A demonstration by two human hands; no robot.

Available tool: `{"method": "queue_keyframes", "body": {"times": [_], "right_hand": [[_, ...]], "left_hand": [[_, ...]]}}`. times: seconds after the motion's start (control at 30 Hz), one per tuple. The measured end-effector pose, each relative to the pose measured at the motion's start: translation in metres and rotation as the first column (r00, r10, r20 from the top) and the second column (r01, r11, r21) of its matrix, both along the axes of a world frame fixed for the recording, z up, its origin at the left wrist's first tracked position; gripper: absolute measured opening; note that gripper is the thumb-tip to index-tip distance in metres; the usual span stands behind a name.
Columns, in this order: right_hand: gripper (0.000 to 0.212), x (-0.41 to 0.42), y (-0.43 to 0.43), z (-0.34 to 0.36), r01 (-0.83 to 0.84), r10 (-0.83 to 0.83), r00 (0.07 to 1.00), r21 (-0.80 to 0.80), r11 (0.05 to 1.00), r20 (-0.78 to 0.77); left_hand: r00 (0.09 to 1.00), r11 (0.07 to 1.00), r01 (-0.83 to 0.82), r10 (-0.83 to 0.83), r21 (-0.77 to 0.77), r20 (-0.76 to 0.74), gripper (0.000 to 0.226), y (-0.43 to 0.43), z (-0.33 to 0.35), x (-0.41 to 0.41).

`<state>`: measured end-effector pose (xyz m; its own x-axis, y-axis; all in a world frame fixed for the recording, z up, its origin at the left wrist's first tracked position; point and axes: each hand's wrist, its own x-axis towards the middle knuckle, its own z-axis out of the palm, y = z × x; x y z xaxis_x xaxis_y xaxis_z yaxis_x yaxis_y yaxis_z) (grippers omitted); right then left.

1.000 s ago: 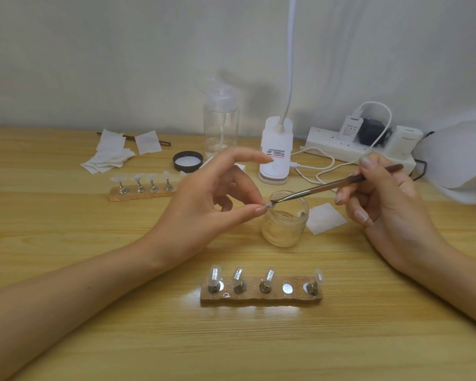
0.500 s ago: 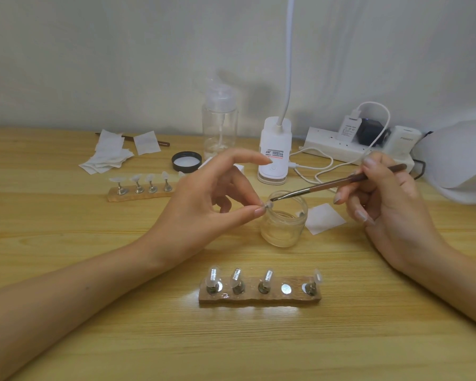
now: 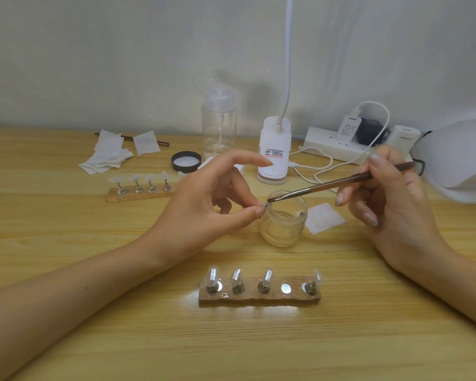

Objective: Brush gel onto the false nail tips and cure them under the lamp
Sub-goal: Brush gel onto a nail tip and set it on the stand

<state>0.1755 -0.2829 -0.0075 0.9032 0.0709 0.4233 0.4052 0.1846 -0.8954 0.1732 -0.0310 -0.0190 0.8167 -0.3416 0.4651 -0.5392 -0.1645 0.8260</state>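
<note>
Head: small translucent nail tip [image 3: 264, 206]

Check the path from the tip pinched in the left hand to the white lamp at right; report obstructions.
The open glass jar sits right beside the tip, and the right hand with the brush lies between it and the lamp.

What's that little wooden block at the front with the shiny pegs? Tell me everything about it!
The wooden block is a long brown strip lying flat on the table, nearest the camera. Five shiny round spots run along it. Four hold small metal pegs, each topped with a clear nail tip; the fourth spot from the left is bare. Neither the left hand nor the right hand touches it.
</note>
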Motion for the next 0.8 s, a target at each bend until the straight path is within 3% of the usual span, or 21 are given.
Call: {"method": "queue_keyframes", "body": {"times": [0.17, 0.33, 0.63, 0.8], "right_hand": [[0.026, 0.0013, -0.0011, -0.0025, 0.054, -0.056, 0.998, -0.052, 0.997, -0.024], [0.027, 0.0021, -0.0023, -0.0005, 0.052, -0.052, 0.999, 0.008, 0.999, -0.012], [0.026, 0.0016, -0.0018, -0.0025, 0.071, -0.069, 0.997, -0.08, 0.994, 0.031], [0.027, 0.0007, -0.0022, -0.0002, 0.058, -0.058, 0.998, -0.011, 0.998, 0.034]], "left_hand": [[1.0, 1.0, 0.002, -0.002, 0.001, -0.004, 0.05, -0.0005, -0.0005, 0.001], [1.0, 1.0, 0.002, -0.003, 0.01, 0.015, 0.048, -0.0009, -0.0008, 0.0012], [1.0, 1.0, 0.005, -0.006, 0.008, 0.015, 0.047, -0.001, -0.0006, 0.0007], [1.0, 1.0, 0.004, -0.004, 0.009, 0.012, 0.047, -0.001, -0.0003, 0.0008]]}}
